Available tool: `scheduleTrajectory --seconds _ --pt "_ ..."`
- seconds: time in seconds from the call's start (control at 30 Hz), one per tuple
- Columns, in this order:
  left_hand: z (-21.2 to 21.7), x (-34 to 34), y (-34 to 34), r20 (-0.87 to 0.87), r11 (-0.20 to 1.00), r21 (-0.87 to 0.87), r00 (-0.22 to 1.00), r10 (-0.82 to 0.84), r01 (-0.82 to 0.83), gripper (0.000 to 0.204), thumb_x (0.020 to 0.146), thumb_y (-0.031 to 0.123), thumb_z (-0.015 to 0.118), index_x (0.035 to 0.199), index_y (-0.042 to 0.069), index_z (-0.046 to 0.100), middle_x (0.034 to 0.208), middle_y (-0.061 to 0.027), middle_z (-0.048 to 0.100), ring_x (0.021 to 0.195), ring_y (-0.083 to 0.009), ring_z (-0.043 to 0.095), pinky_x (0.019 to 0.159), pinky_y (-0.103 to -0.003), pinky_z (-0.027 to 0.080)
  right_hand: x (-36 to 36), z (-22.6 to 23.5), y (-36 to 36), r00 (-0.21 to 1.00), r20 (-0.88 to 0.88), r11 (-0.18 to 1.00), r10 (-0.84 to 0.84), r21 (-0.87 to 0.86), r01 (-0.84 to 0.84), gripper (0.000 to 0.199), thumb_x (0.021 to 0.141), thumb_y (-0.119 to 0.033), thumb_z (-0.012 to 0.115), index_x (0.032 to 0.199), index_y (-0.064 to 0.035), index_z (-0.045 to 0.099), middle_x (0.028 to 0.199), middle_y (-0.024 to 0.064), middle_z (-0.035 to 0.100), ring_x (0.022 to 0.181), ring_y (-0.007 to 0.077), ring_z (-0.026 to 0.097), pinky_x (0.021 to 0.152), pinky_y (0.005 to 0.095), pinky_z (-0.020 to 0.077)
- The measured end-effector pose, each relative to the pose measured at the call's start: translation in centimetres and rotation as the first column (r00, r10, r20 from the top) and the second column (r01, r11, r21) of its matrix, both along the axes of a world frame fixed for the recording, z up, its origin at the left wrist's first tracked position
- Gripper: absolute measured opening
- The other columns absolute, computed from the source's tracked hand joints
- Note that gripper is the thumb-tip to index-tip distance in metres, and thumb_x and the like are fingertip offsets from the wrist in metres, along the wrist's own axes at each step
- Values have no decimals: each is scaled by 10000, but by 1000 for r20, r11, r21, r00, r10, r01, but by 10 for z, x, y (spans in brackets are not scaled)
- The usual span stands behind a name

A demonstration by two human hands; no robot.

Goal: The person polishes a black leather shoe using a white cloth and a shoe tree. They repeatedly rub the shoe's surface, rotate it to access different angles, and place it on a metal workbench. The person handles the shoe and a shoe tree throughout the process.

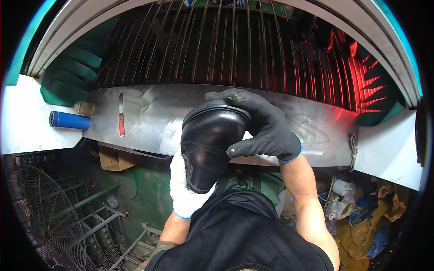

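The right hand [264,128], in a black knit glove, has its fingers curled over the top and far side of a black leather shoe [210,147], with the thumb pressed against the shoe's near right flank; the grasp is closed on the shoe. The left hand [185,189], in a white glove, is mostly hidden behind the shoe; it cups the lower end from beneath and its fingers wrap the left edge, so it too has hold of the shoe. The shoe is held upright between both hands, glossy upper facing the camera, above the front edge of a sheet-metal shelf [153,117] and clear of it.

On the shelf to the left lies a small knife with a red handle [121,115]. Further left, a blue cylinder [68,120] rests on a white ledge [27,122], with a small beige roll [84,108] just beside it. Behind the shelf runs a rack of dark metal bars [217,49], lit red at the right. Below left stands a wire-guard fan [43,217]. Crumpled yellow bags [361,221] lie at lower right
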State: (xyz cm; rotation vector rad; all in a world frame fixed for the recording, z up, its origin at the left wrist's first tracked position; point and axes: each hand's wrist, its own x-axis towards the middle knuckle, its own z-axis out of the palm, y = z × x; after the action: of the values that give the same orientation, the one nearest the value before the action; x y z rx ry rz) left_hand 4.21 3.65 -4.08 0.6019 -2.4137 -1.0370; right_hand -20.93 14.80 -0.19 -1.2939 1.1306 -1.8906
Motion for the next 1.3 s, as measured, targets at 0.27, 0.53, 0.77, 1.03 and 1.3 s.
scheduleTrajectory --seconds 0.27,0.53,0.77,1.03,1.3 --pt "11 13 -10 -146 917 384 988 -51 104 1009 693 115 947 1543 -62 433 1476 -197 582 1301 -299 620 1086 -417 501 -15 19 -14 983 -85 964 163 227 -140 1131 719 -161 973 1644 -49 332 1656 158 425 1517 249 415 1247 422 353" --pt "9 23 -10 -191 190 967 977 96 170 1040 691 -30 883 1598 -22 374 1568 -180 506 1419 -305 531 1162 -434 463 21 13 -34 998 56 914 32 403 -52 1008 824 -225 907 1638 -53 336 1603 142 485 1370 196 559 1155 362 463" --pt "29 12 0 -169 63 985 976 140 161 963 748 35 845 1589 -14 378 1523 -207 529 1374 -344 571 1120 -457 528 25 -1 -32 970 -234 951 -63 280 129 958 838 -307 879 1618 -64 378 1549 193 542 1363 323 594 1098 407 523" --pt "27 0 6 -148 -183 963 957 251 197 814 758 -41 728 1518 -38 437 1367 -241 632 1226 -405 663 1036 -521 593 50 -3 -7 927 -316 826 -200 455 333 689 967 -259 752 1563 -63 466 1429 244 609 1190 383 681 944 420 589" --pt "17 0 13 -83 216 976 956 283 21 827 732 -98 784 1502 -32 488 1388 -170 641 1208 -283 671 1038 -422 570 68 1 7 998 -15 822 -66 566 63 1000 959 -221 734 1667 10 68 1496 350 514 1303 431 619 1102 444 488"
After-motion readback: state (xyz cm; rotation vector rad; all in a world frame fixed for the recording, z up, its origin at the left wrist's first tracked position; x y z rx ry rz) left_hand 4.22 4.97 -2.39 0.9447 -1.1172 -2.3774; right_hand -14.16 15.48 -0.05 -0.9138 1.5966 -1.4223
